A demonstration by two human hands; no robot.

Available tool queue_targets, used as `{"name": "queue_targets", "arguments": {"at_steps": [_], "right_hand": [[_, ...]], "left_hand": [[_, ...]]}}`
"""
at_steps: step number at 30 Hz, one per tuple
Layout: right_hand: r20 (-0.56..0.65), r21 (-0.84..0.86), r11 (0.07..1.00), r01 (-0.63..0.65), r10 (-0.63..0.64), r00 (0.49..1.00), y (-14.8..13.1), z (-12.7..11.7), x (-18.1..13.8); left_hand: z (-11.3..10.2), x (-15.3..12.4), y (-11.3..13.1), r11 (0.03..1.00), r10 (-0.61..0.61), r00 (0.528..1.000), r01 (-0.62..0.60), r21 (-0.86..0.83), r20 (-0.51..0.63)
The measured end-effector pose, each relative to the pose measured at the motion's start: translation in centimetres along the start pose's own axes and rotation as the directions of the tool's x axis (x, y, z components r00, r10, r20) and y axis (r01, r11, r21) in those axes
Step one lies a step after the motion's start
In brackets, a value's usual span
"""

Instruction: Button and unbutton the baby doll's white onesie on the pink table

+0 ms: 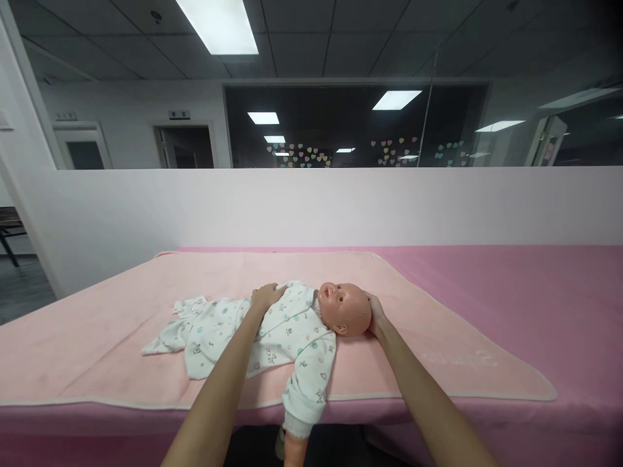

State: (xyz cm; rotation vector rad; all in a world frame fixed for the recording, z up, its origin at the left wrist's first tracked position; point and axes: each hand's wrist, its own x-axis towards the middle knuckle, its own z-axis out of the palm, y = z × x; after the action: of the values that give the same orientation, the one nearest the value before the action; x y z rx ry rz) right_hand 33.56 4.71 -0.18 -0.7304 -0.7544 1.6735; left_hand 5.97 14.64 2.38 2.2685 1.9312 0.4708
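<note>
A baby doll lies on its back on a light pink blanket (121, 324), its bald head (346, 309) to the right. It wears a white printed romper (272, 337), and one sleeved arm hangs over the near edge. My left hand (267, 296) rests flat on the doll's chest, fingers spread. My right hand (374, 314) cups the far side of the doll's head; its fingers are mostly hidden behind the head.
The blanket covers a table with a darker pink cloth (535, 292). A low white partition wall (341, 207) runs behind it, with dark glass windows above. An opening to another room shows at far left.
</note>
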Motion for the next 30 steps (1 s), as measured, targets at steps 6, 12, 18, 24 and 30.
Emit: {"name": "queue_targets", "arguments": {"at_steps": [6,12,18,24,30], "right_hand": [[-0.025,0.006,1.0,0.029,-0.029,0.999,-0.08,0.14,-0.23],[-0.012,0.006,1.0,0.023,-0.023,1.0,0.0,0.11,0.02],[-0.054,-0.024,0.998,0.053,-0.054,0.997,-0.15,0.11,-0.14],[-0.046,-0.005,0.998,0.065,-0.065,0.997,-0.17,0.05,-0.09],[-0.069,-0.015,0.995,0.096,-0.097,0.993,-0.16,-0.05,-0.06]], "left_hand": [[0.19,0.1,-0.15,1.0,-0.001,1.0,0.001,-0.018,-0.01],[0.21,0.11,-0.21,1.0,-0.001,1.0,0.001,-0.029,-0.02],[0.2,0.1,-0.16,1.0,-0.002,1.0,0.001,-0.031,-0.021],[0.19,0.04,-0.16,1.0,-0.002,1.0,0.002,-0.03,-0.02],[0.12,-0.01,-0.07,1.0,-0.006,1.0,0.005,-0.021,-0.019]]}}
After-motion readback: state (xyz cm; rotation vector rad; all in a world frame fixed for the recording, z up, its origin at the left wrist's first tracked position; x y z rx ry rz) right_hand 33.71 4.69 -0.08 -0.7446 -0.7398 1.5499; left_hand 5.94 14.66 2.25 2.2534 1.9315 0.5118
